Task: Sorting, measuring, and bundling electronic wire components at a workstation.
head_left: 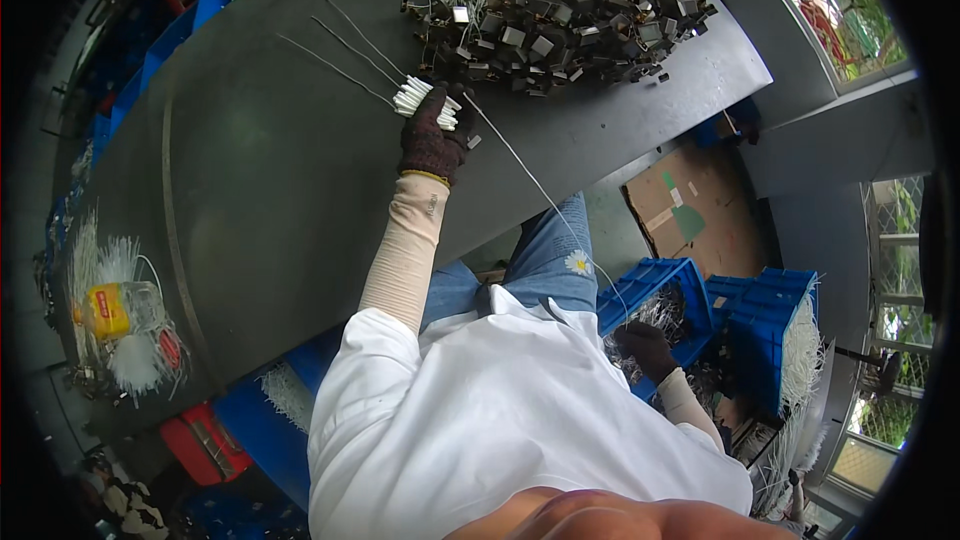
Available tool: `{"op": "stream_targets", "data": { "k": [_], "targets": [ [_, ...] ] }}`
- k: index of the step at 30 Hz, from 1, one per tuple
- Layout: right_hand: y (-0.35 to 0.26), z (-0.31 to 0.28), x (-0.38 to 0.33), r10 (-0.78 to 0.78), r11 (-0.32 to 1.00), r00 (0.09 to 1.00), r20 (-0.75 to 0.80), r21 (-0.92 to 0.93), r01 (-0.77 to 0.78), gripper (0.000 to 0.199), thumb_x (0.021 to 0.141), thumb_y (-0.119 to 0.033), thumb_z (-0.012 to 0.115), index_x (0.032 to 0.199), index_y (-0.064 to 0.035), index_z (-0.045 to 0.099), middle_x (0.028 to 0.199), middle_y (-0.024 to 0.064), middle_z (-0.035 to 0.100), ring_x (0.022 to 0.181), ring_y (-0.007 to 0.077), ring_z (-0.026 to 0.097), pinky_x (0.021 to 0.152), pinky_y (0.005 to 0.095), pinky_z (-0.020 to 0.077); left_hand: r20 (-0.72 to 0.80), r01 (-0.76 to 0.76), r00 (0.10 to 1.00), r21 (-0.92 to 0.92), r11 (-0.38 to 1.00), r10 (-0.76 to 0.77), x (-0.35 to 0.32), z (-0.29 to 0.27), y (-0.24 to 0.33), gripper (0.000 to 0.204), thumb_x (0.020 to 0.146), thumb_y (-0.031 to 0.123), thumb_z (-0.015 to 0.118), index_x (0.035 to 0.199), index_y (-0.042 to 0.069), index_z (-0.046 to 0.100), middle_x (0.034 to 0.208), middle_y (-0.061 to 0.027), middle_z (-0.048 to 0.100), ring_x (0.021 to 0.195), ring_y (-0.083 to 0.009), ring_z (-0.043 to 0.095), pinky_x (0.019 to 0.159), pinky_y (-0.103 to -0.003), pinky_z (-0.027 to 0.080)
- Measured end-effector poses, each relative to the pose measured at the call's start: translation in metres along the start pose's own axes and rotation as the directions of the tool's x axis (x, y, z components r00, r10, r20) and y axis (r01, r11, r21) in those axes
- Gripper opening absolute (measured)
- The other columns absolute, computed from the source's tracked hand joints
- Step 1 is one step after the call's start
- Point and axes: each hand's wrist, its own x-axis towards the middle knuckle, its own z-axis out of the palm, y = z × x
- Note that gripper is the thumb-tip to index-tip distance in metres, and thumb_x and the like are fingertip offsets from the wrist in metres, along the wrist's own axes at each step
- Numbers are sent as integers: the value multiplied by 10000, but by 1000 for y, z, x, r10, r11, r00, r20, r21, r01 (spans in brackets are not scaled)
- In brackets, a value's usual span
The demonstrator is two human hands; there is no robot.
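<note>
The left hand [435, 125] grips a bundle of white rods [412, 98] over the bench [290, 190] — the right hand [647, 350], beside a blue crate [697, 292], pinches a long wire [545, 194].

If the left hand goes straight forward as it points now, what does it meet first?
The left hand would probably meet the pile of metal parts first; the exact gap is hard to judge.

Room across grey tabletop [270, 210], metal-part heap [570, 35] blocking far right

Dark grey tabletop [260, 190], grey wall [825, 145], daylight through windows [898, 272], green leaves [858, 5] outside.
</note>
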Motion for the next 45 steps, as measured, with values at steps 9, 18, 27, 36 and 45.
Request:
{"op": "stream_targets", "data": {
  "k": [9,18,27,36,45],
  "targets": [
    [12,-5,-4,-19,999,1000,0,-42,19,163,878,-175,664,887,-17,702,737,26,647,656,104,593,616,275,480,36,3,999,-54,999,-1,-3,6,1,168,873,69,678,1020,23,608,957,-119,665,894,-291,669,808,-458,595],
    [8,-8,-3,-5,995,999,32,-104,9,183,863,-182,682,935,-15,701,771,42,656,662,109,604,619,277,492,93,51,995,-68,996,-44,-10,3,7,155,909,61,633,1052,4,619,1002,-125,664,957,-293,654,902,-461,557],
    [-27,1,3,75,994,996,46,-80,-71,209,872,-186,677,969,-2,699,796,41,660,693,117,606,638,282,500,158,88,984,-20,996,-83,-23,-1,14,174,907,57,634,1079,33,631,1034,-107,658,1019,-280,635,926,-463,548],
    [-154,118,84,-157,987,960,233,45,151,205,892,-165,665,996,11,666,809,53,641,702,121,580,639,265,473,197,9,975,419,908,-101,-85,16,-10,181,897,86,676,1067,62,622,978,-60,657,934,-203,660,851,-401,584],
    [-253,220,107,-574,818,760,304,249,518,455,872,-40,661,1301,-13,512,989,70,628,809,123,591,704,264,507,805,-792,591,592,-150,55,-109,-8,1,265,910,134,664,1149,20,651,1019,-28,686,905,-132,656,773,-306,530]
  ]
}}
